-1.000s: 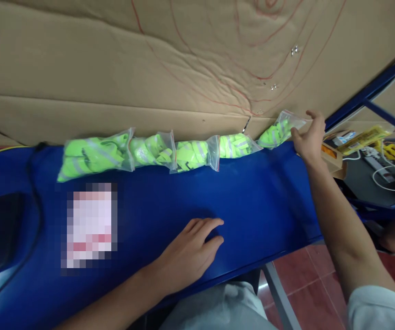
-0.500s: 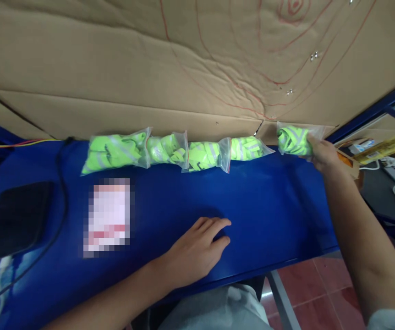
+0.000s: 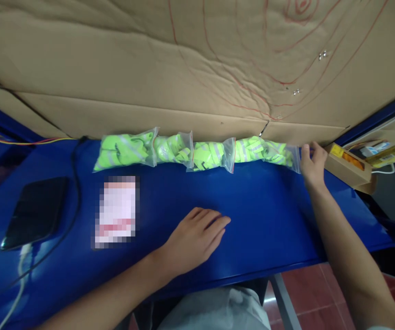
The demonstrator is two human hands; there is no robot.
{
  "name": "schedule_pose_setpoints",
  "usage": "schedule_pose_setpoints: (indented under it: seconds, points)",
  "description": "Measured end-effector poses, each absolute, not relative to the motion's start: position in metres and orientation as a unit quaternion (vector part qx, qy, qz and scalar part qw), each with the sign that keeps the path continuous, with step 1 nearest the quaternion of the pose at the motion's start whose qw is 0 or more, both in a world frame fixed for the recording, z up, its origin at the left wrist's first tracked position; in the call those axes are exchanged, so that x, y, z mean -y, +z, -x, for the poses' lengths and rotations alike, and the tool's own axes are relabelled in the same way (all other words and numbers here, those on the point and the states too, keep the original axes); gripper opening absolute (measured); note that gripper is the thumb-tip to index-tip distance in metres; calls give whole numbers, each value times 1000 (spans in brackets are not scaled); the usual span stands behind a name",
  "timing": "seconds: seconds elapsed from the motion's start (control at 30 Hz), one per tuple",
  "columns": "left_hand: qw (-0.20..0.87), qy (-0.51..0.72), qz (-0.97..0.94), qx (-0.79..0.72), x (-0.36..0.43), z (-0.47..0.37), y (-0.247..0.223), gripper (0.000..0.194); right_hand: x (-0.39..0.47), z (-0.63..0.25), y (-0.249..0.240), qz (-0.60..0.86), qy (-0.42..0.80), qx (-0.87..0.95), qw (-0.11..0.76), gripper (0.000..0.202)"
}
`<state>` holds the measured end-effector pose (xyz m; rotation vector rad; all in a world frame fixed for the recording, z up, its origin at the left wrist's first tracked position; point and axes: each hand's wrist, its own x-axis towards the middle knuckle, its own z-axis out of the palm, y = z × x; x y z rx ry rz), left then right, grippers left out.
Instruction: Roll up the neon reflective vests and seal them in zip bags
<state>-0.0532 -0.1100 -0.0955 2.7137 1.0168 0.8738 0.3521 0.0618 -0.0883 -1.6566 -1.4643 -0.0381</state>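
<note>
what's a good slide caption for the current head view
Five bagged neon-green bundles line a blue table along cardboard, the right hand beside the rightmost bag.

The bags (image 3: 229,156) are thin, clear, shiny plastic. The green cloth (image 3: 123,150) in them looks soft and crumpled. The blue table (image 3: 259,206) is smooth and shiny. The big brown wall (image 3: 115,68) is dull, wrinkly cardboard. The flat black gadget (image 3: 35,211) looks smooth and glossy.

Worktop (image 3: 259,220): blue, glossy. Reference, pixelated white-and-red item (image 3: 118,208): behind it and rightward, five clear bags of yellow-green material (image 3: 207,156) in a row; to its left, black cable (image 3: 77,176), then dark flat device (image 3: 35,211) with white cable (image 3: 21,270) attached; far right, cardboard box (image 3: 345,173)
</note>
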Motion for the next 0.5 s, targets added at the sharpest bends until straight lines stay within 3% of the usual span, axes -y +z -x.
schedule_pose_setpoints:
  seconds: [0.2,0.27,0.5]
  points:
    - [-52,274,-803,-527,81,97,-63,48,-24,-305,-92,599,-78,621,500,48]
    - [-105,176,-720,-663,61,114,-42,52,-20,-293,-96,567,-62,655,496,44]
    - [4,53,-639,-767,-22,153,-15,39,-17,-274,-106,486,-6,732,477,32]
